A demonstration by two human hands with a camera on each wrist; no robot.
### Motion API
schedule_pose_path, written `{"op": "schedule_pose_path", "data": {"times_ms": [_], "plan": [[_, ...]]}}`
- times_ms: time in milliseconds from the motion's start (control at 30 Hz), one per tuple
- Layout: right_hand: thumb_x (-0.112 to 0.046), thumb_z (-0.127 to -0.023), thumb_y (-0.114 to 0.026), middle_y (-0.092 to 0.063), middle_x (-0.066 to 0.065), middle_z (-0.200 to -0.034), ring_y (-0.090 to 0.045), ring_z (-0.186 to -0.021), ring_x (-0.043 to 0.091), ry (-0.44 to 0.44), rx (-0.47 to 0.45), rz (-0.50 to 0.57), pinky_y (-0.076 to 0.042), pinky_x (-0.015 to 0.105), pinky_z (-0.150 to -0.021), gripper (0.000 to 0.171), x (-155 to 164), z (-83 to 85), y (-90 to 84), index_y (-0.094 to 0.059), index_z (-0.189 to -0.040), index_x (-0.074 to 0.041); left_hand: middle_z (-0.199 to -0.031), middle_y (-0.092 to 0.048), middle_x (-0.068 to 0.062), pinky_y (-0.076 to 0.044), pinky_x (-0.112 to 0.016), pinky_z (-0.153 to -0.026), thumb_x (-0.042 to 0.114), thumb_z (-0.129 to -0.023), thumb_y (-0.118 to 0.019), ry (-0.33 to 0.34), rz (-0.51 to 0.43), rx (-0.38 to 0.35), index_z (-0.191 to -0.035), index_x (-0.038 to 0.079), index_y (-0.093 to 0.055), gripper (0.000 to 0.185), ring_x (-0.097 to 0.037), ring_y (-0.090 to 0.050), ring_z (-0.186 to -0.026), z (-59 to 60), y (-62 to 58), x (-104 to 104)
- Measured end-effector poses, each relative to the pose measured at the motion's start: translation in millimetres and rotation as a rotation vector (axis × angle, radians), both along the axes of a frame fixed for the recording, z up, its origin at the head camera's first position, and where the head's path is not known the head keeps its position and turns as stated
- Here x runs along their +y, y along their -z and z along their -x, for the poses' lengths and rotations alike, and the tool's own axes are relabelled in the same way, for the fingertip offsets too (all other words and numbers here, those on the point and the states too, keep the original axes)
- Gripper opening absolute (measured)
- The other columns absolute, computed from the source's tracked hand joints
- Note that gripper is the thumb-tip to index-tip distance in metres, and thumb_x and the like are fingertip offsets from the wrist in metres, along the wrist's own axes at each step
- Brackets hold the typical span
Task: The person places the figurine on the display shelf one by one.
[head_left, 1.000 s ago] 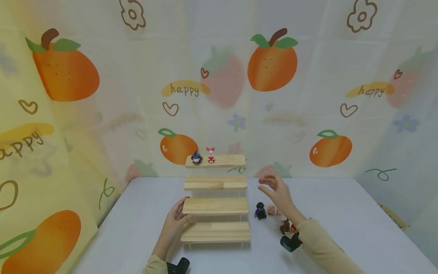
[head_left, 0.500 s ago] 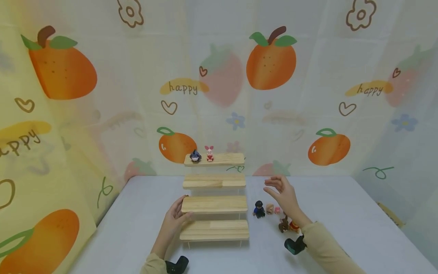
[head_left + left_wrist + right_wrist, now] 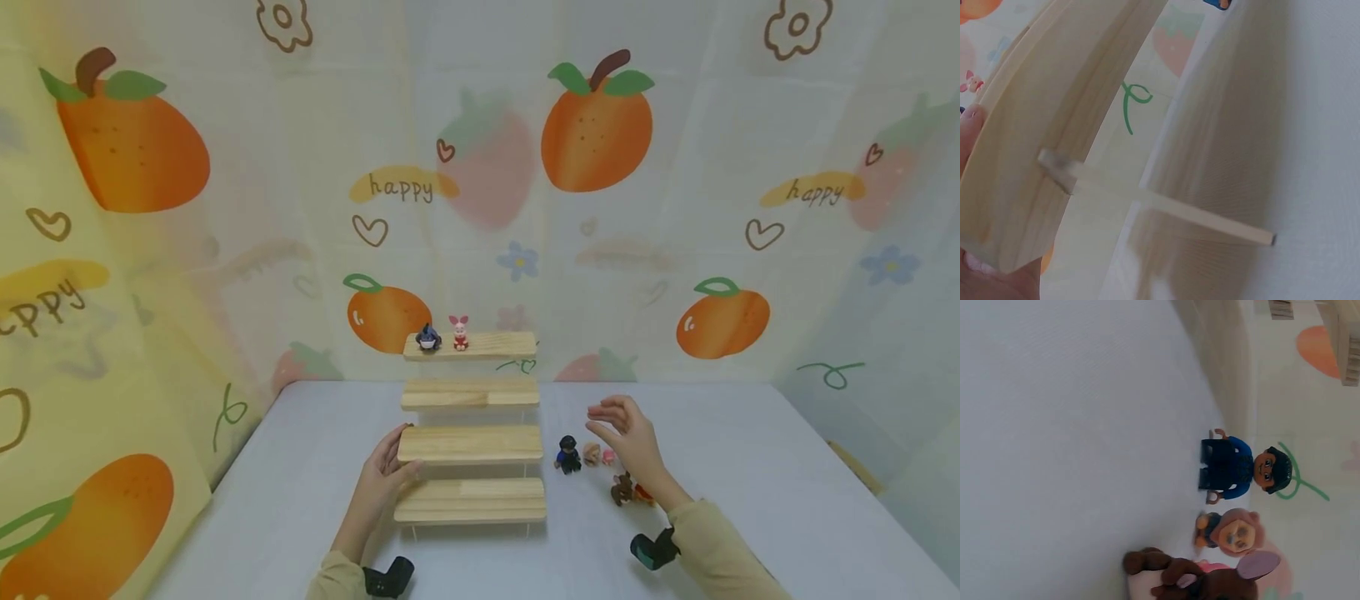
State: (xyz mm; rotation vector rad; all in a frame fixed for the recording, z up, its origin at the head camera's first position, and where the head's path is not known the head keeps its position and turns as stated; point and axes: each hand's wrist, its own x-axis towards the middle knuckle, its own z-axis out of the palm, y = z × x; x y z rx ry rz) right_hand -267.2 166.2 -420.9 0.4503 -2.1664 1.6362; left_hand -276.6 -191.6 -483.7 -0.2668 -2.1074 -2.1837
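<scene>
A tiered wooden display shelf [image 3: 470, 444] with several steps stands mid-table. My left hand [image 3: 377, 485] grips the left end of its second-lowest board, thumb in front; in the left wrist view the board [image 3: 1022, 137] sits between the digits. On the top board are a blue-grey donkey figure [image 3: 428, 338] and a pink piglet figure [image 3: 460, 333]. My right hand [image 3: 633, 446] hovers, fingers loosely curved, holding nothing. Near it are a black-haired toy figure [image 3: 1229, 467], a monkey-like figure [image 3: 1238, 532], a brown big-eared figure [image 3: 1210, 575] and a partly hidden red-orange figure [image 3: 643, 494].
A small pink figure [image 3: 609, 457] stands beside the monkey-like one. White cloth covers the table [image 3: 750, 475]. A fruit-patterned curtain [image 3: 480, 275] hangs directly behind the shelf, another along the left side.
My right hand has drawn away from the shelf, to the right and slightly down, uncovering more of the small figures. The left hand keeps its grip on the shelf.
</scene>
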Motion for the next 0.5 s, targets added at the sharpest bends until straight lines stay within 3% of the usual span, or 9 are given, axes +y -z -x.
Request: {"op": "schedule_pose_path", "data": {"times_ms": [167,333,500], "plan": [[0.011,-0.078,-0.062,-0.059,0.025,-0.096,-0.054,-0.091,0.043,0.002,0.014,-0.012,-0.042,0.022,-0.088,0.028,2.4,-3.1,5.0,-0.049,-0.102,0.013,-0.138,-0.033,-0.017,-0.036,-0.019,-0.093,0.002,-0.077,-0.069,0.003,0.005,0.003,-0.133,-0.002,-0.033,0.067,-0.026,-0.036,-0.122,0.2,1.0,-1.7],[0.01,-0.078,-0.061,-0.06,0.022,-0.096,-0.055,-0.091,0.042,0.012,0.03,-0.049,-0.046,0.032,-0.085,0.023,5.2,-6.0,11.9,-0.056,-0.101,0.011,-0.138,-0.032,-0.016,-0.035,-0.021,-0.094,0.004,-0.077,-0.069,0.004,0.015,0.001,-0.134,-0.001,-0.033,0.067,-0.026,-0.036,-0.123,-1.4,-0.1,-1.5],[0.006,-0.079,-0.063,-0.062,0.02,-0.096,-0.057,-0.091,0.038,0.056,0.011,-0.115,-0.05,0.03,-0.078,0.02,8.6,-8.3,17.6,-0.059,-0.099,0.01,-0.138,-0.033,-0.016,-0.035,-0.021,-0.094,0.004,-0.077,-0.069,0.007,0.01,0.001,-0.134,-0.001,-0.033,0.067,-0.026,-0.037,-0.122,-0.2,0.1,-1.4]]}}
